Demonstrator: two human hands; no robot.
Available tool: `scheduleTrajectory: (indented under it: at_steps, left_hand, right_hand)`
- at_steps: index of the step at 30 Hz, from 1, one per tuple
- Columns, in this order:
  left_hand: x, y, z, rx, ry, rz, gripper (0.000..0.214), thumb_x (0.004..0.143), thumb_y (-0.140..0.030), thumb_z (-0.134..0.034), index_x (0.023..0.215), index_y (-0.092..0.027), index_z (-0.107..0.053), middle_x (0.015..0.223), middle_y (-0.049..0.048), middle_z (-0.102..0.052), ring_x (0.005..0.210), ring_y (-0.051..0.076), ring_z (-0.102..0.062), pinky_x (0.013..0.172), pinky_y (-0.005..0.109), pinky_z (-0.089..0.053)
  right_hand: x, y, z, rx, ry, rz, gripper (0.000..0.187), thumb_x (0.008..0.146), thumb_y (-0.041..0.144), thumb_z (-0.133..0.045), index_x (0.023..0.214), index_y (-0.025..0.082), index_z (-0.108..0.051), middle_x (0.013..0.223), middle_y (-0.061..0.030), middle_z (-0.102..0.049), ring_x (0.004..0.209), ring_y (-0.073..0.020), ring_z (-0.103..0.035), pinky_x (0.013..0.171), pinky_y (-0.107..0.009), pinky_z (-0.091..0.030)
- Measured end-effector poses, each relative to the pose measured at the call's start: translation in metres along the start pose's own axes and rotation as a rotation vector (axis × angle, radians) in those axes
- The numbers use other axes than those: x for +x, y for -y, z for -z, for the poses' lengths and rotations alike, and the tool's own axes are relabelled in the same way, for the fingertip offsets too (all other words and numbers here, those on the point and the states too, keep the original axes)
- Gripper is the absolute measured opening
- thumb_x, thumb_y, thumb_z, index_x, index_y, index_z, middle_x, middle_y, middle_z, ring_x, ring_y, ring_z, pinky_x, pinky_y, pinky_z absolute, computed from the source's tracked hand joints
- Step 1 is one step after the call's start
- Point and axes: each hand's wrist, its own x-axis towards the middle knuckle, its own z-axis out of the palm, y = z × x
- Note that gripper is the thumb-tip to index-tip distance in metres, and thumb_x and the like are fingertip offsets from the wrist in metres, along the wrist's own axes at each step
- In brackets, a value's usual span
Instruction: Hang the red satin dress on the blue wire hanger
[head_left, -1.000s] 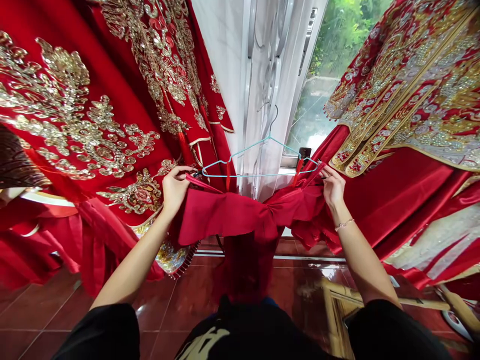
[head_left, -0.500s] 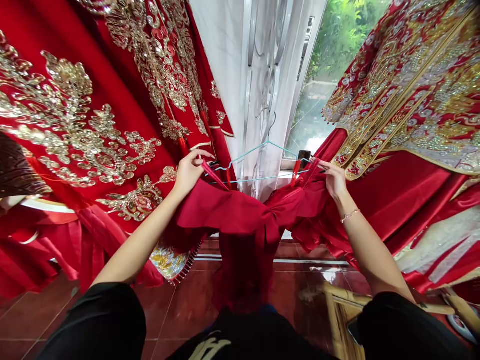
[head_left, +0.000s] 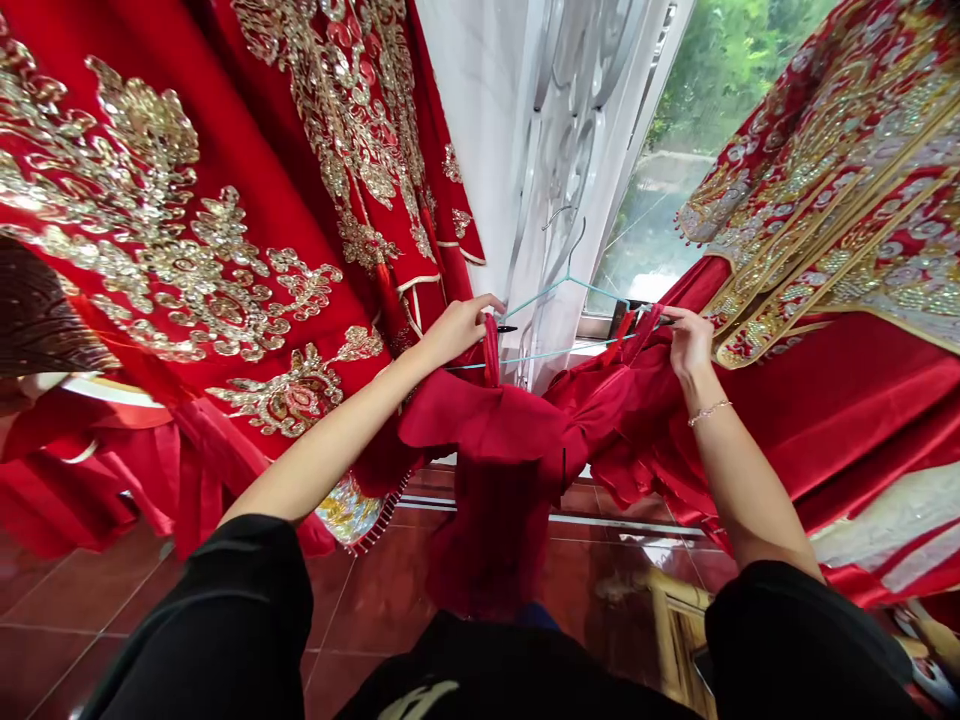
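A plain red garment [head_left: 517, 440] hangs in front of me from a thin light-blue wire hanger [head_left: 570, 300]. My left hand [head_left: 457, 328] is closed on the garment's left loop strap at the hanger's left end. My right hand [head_left: 688, 340] pinches the garment's right edge at the hanger's right end, beside a black clip. The garment's lower part drops toward the floor between my arms.
Red robes with gold sequin embroidery [head_left: 187, 260] hang at the left, and another embroidered robe [head_left: 840, 220] at the right. A white sheer curtain [head_left: 555, 150] and a window are behind the hanger. Red floor tiles [head_left: 375, 590] lie below, with a bamboo frame [head_left: 675, 620] at lower right.
Both hands have risen and moved right with the garment and hanger. The left hand has slid inward along the hanger's left end, now gripping the red strap.
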Motion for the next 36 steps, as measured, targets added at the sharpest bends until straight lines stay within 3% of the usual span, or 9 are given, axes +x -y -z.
scheduleTrajectory:
  at_steps: [4,9,13,17,20,25,29,31,36]
  left_hand:
    - [0.001,0.009,-0.002,0.009,0.052,0.043,0.027,0.077,-0.01,-0.053,0.097,-0.015,-0.071,0.062,-0.003,-0.06,0.058,0.012,-0.052,0.064,0.023,-0.04]
    - [-0.015,0.024,0.015,0.059,0.158,0.052,0.026,0.079,-0.021,-0.056,0.101,-0.016,-0.069,0.07,-0.0007,-0.065,0.065,0.014,-0.057,0.067,0.025,-0.044]
    - [-0.048,0.041,0.031,0.105,0.196,0.111,0.037,0.083,-0.031,-0.06,0.116,-0.017,-0.062,0.082,0.0028,-0.069,0.073,0.018,-0.063,0.075,0.031,-0.051]
    - [-0.096,0.049,0.034,0.127,-0.169,0.062,0.052,0.086,-0.028,-0.058,0.136,-0.019,-0.049,0.122,0.0118,-0.062,0.103,0.022,-0.064,0.09,0.036,-0.054]
    - [-0.131,0.039,0.03,0.256,-0.335,0.007,0.037,0.092,-0.028,-0.051,0.129,-0.024,-0.056,0.125,0.011,-0.059,0.112,0.023,-0.061,0.097,0.038,-0.053]
    - [-0.141,0.017,0.028,0.333,0.074,-0.013,0.034,0.096,-0.04,-0.047,0.124,-0.028,-0.062,0.129,0.0087,-0.062,0.117,0.025,-0.061,0.094,0.038,-0.053]
    - [-0.108,0.023,0.042,0.151,0.361,-0.018,0.027,0.094,-0.043,-0.052,0.095,-0.021,-0.068,0.095,0.0054,-0.071,0.085,0.019,-0.067,0.076,0.028,-0.052]
    - [-0.089,0.035,0.055,0.07,0.501,0.005,0.031,0.091,-0.044,-0.056,0.074,-0.02,-0.064,0.07,0.0016,-0.066,0.062,0.015,-0.062,0.06,0.024,-0.047]
    - [-0.051,0.057,0.089,0.099,0.661,-0.024,0.03,0.081,-0.042,-0.065,0.06,-0.022,-0.059,0.056,-0.0014,-0.061,0.05,0.013,-0.054,0.05,0.023,-0.04]
  right_hand:
    - [0.017,0.065,-0.008,0.114,0.214,0.082,0.028,0.067,0.021,-0.053,0.086,0.026,-0.073,0.11,-0.0043,-0.075,0.116,-0.022,-0.066,0.104,-0.042,-0.051]
    - [0.016,0.119,-0.009,-0.173,0.53,0.113,0.02,0.074,0.022,-0.063,0.088,0.029,-0.077,0.106,-0.0046,-0.076,0.112,-0.0256,-0.068,0.109,-0.046,-0.049]
    - [-0.006,0.092,0.009,-0.344,0.552,0.031,0.031,0.076,0.03,-0.07,0.107,0.032,-0.068,0.123,-0.0025,-0.071,0.12,-0.0249,-0.063,0.114,-0.049,-0.044]
    - [-0.035,0.035,0.031,-0.399,0.609,-0.06,0.053,0.068,0.032,-0.07,0.118,0.029,-0.055,0.127,-0.0074,-0.065,0.121,-0.025,-0.06,0.109,-0.05,-0.046]
    - [-0.056,0.007,0.041,-0.455,0.493,-0.033,0.053,0.065,0.028,-0.063,0.115,0.028,-0.047,0.129,-0.0097,-0.057,0.113,-0.0249,-0.06,0.096,-0.047,-0.053]
    - [-0.071,0.011,0.043,-0.6,0.316,0.153,0.045,0.06,0.02,-0.055,0.105,0.023,-0.05,0.12,-0.0106,-0.056,0.092,-0.0207,-0.06,0.08,-0.04,-0.055]
    - [-0.063,0.025,0.039,-0.662,0.857,0.021,0.024,0.062,0.019,-0.051,0.085,0.022,-0.057,0.097,-0.0065,-0.066,0.076,-0.0178,-0.06,0.072,-0.035,-0.054]
    - [-0.057,0.025,0.037,-0.676,0.969,-0.046,0.021,0.063,0.02,-0.054,0.084,0.023,-0.053,0.089,-0.0031,-0.065,0.07,-0.0163,-0.06,0.068,-0.033,-0.053]
    - [-0.046,0.01,0.03,-0.556,0.672,-0.107,0.043,0.075,0.039,-0.059,0.109,0.026,-0.035,0.067,0.0095,-0.051,0.048,-0.0131,-0.048,0.049,-0.027,-0.042]
